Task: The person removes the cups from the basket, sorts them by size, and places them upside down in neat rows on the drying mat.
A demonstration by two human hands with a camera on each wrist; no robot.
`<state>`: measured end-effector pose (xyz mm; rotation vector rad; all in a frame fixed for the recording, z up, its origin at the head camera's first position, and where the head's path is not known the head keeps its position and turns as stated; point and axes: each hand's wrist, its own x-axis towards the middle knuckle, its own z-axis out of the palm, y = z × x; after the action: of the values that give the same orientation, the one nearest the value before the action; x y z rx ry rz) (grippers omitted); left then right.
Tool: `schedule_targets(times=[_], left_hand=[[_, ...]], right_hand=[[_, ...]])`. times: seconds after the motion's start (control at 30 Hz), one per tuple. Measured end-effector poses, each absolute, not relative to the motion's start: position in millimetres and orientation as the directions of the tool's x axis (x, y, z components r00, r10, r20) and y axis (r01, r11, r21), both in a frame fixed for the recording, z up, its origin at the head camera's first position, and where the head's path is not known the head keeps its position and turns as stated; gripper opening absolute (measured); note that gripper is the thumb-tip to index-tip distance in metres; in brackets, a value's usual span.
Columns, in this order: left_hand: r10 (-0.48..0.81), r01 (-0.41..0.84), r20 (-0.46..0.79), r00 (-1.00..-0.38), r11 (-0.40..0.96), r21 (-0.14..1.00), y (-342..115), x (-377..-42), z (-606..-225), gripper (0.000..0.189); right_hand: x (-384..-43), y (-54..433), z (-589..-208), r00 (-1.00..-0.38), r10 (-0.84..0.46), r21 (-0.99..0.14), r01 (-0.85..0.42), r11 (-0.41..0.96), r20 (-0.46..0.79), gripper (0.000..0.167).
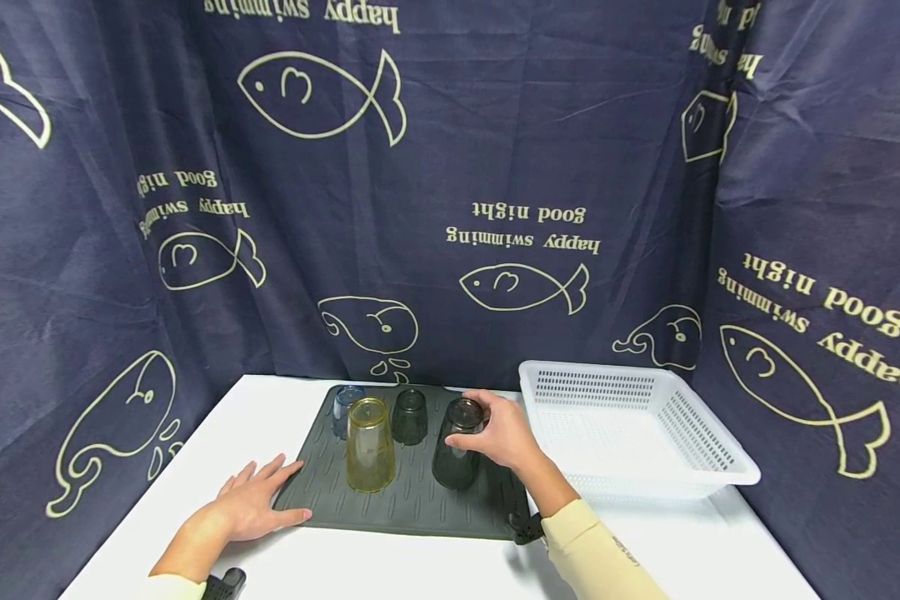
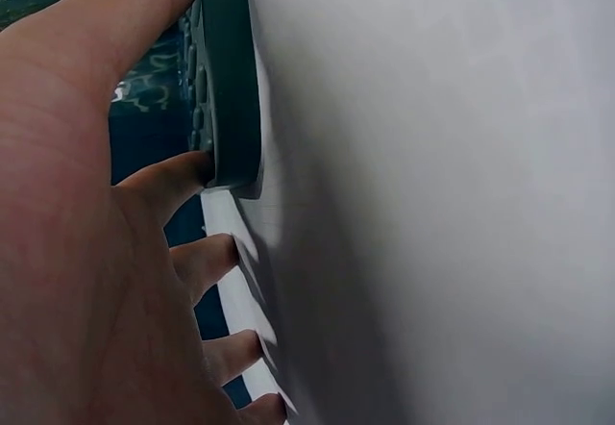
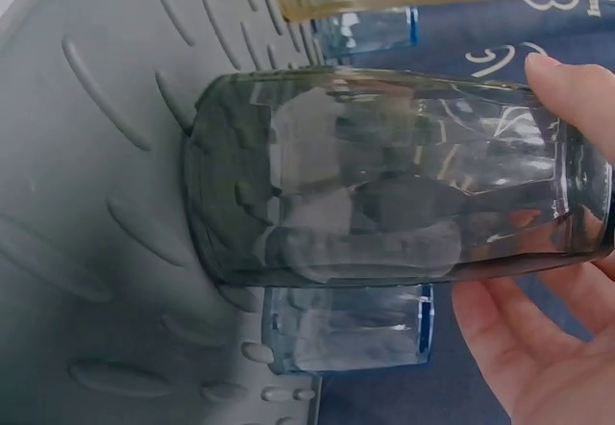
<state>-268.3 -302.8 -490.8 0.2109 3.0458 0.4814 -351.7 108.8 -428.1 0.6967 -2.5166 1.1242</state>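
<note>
My right hand (image 1: 501,429) grips a tall dark grey glass (image 1: 456,458) near its narrow upper end, thumb on one side and fingers on the other. The glass stands with its wide end down at the grey ribbed mat (image 1: 420,510). Spread out at the mat's left edge, my left hand (image 1: 247,506) touches that edge with its thumb and index finger. A tall yellow glass (image 1: 371,454) stands left of the dark one. Behind them are a short dark glass (image 1: 410,418) and a small blue glass (image 1: 341,417), partly hidden by the yellow one.
A white perforated plastic basket (image 1: 720,479) sits on the white table (image 1: 390,567) to the right of the mat. Past the dark glass, the right wrist view shows a blue-rimmed glass (image 3: 351,334). Navy curtains (image 1: 435,167) with fish drawings enclose the table.
</note>
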Motion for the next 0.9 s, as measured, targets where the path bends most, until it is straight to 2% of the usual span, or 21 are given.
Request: schedule_targets(times=[0.13, 0.3, 0.53, 0.9], left_hand=[[0.142, 0.127, -0.026, -0.990, 0.943, 0.309, -302, -268, -492, 0.094], [0.142, 0.132, -0.010, -0.990, 0.941, 0.311, -302, -268, -492, 0.093], [0.142, 0.137, 0.007, -0.990, 0.941, 0.309, -302, -267, -493, 0.092], [0.134, 0.117, -0.035, -0.990, 0.942, 0.315, -302, -270, -493, 0.093]], right_hand=[[-350, 107, -432, -0.831, -0.292, -0.626, -0.551, 0.552, 0.474, 0.074], [-349, 104, -438, -0.859, -0.229, -0.691, -0.506, 0.517, 0.458, 0.068], [-349, 101, -451, -0.887, -0.131, -0.782, -0.453, 0.428, 0.442, 0.072], [-345, 96, -456, -0.901, -0.067, -0.814, -0.418, 0.404, 0.429, 0.067]])
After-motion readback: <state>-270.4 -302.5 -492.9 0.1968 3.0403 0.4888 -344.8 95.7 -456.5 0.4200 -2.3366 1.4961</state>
